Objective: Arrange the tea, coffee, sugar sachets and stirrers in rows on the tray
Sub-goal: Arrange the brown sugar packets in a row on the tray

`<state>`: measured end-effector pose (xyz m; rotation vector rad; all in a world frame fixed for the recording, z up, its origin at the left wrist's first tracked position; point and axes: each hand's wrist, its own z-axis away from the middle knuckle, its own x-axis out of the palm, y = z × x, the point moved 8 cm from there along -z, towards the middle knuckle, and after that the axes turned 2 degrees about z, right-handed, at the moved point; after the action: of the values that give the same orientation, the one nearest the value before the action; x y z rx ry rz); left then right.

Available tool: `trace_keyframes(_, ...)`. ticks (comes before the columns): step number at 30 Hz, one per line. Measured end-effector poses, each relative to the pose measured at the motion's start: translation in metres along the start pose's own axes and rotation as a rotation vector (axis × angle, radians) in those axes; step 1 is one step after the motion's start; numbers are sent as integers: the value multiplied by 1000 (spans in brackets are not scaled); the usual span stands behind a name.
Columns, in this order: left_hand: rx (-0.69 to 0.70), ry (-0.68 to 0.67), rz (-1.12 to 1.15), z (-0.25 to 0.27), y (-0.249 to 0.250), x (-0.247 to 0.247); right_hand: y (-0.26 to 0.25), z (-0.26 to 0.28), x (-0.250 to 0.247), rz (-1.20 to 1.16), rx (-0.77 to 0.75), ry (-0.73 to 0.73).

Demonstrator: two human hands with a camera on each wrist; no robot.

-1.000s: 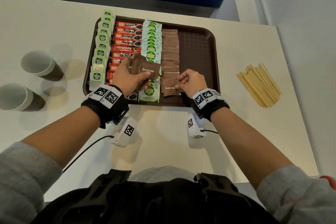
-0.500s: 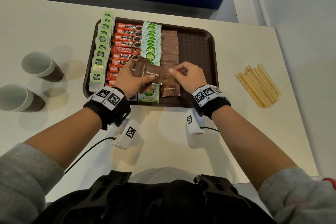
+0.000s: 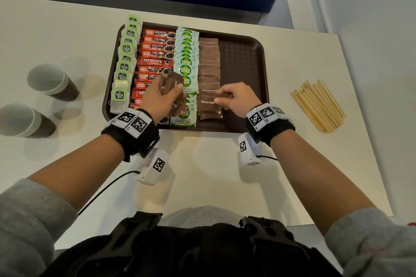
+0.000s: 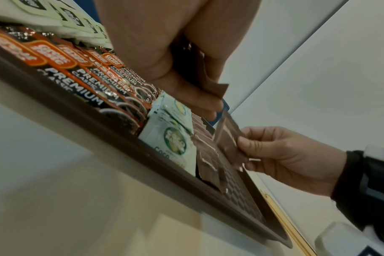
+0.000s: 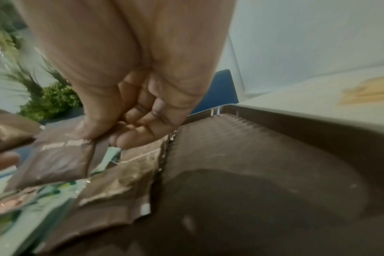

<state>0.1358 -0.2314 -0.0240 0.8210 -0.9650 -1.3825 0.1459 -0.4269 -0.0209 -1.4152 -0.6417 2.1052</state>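
Note:
A brown tray (image 3: 243,56) holds rows of green tea bags (image 3: 126,49), red coffee sticks (image 3: 157,51), green coco sugar sachets (image 3: 186,51) and brown sugar sachets (image 3: 209,63). My left hand (image 3: 162,94) grips a small stack of brown sugar sachets (image 3: 172,83) above the coffee and coco rows. My right hand (image 3: 234,99) pinches one brown sugar sachet (image 3: 208,103) by its right edge over the near end of the brown row; the same sachet (image 5: 61,155) hangs tilted from the thumb and fingers in the right wrist view. Wooden stirrers (image 3: 317,105) lie on the table right of the tray.
Two paper cups (image 3: 47,81) (image 3: 20,119) stand on the white table (image 3: 67,36) left of the tray. The tray's right third is bare. A blue panel runs behind the table, and a white wall is on the right.
My right hand took one brown sugar sachet from the left hand's stack and carried it right and down over the near end of the brown row. The left hand stayed over the tray.

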Motion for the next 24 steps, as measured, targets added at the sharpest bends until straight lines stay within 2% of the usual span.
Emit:
trace_keyframes(3, -1, 12, 15, -1, 1, -3, 6, 5, 5, 170, -12, -71)
trace_keyframes(6, -2, 7, 16, -2, 1, -1, 10, 6, 11, 211, -1, -93)
trace_keyframes(14, -3, 3, 32, 0, 1, 0, 18, 3, 22, 70, 79, -30)
trace_keyframes(24, -31, 6, 31, -3, 1, 4, 24, 2, 19, 10, 118, 68)
